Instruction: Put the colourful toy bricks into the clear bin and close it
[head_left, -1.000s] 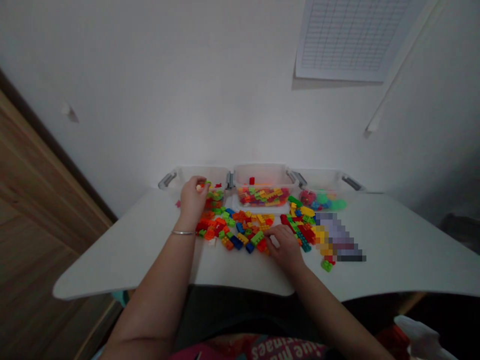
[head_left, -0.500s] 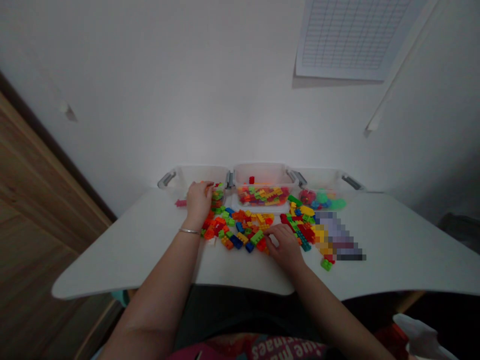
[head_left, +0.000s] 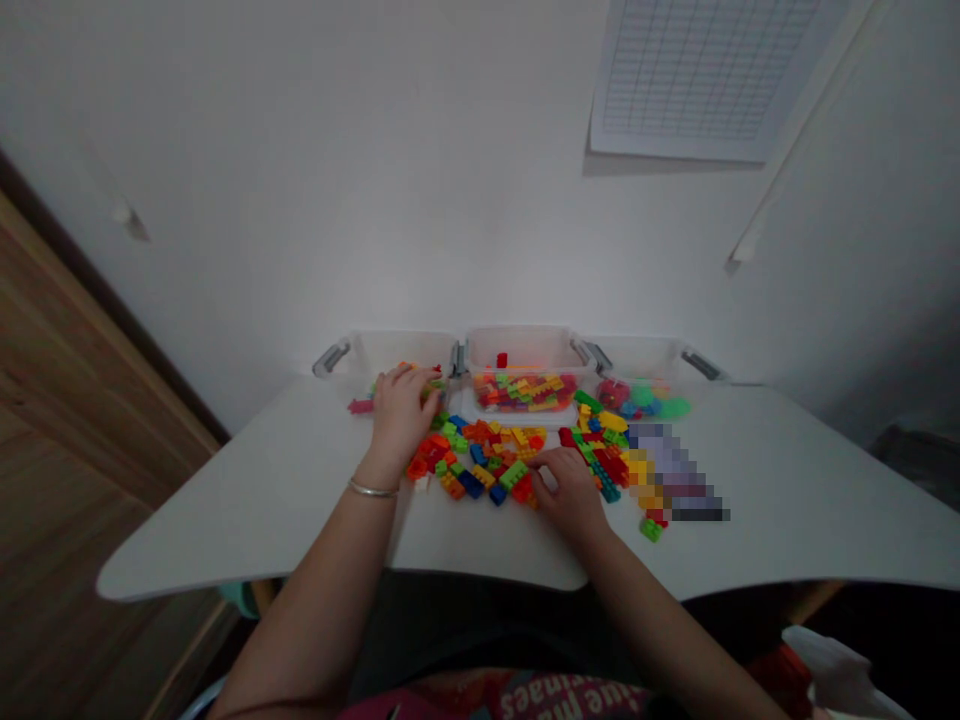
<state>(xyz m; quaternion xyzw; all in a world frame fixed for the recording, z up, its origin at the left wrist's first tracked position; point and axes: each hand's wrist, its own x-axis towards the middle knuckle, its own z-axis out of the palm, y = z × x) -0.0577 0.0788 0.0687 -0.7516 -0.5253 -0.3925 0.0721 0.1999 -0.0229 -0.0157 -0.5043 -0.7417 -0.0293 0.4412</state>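
My left hand [head_left: 403, 402], with a bangle at its wrist, reaches over the front of the left clear bin [head_left: 360, 352]. Its fingers are stretched forward and the thumb stands apart; I see nothing held. Bricks in that bin are partly hidden behind it. My right hand [head_left: 571, 492] rests at the near edge of a pile of toy building bricks [head_left: 480, 455]. Its thumb and forefinger curl toward each other beside a lime-green brick [head_left: 514, 474] and an orange brick [head_left: 523, 490]. What lies between those fingertips is too small to make out.
A middle clear bin [head_left: 525, 350] holds many bricks, and a right clear bin [head_left: 645, 355] holds coloured pieces. More bricks [head_left: 611, 465] lie right of my right hand, beside a blurred-out flat item [head_left: 679, 475]. All stand on a white table [head_left: 787, 480] against the wall.
My left hand has turned and its thumb has spread away from the fingers, which now point more to the right over the bin. My right hand stays in place.
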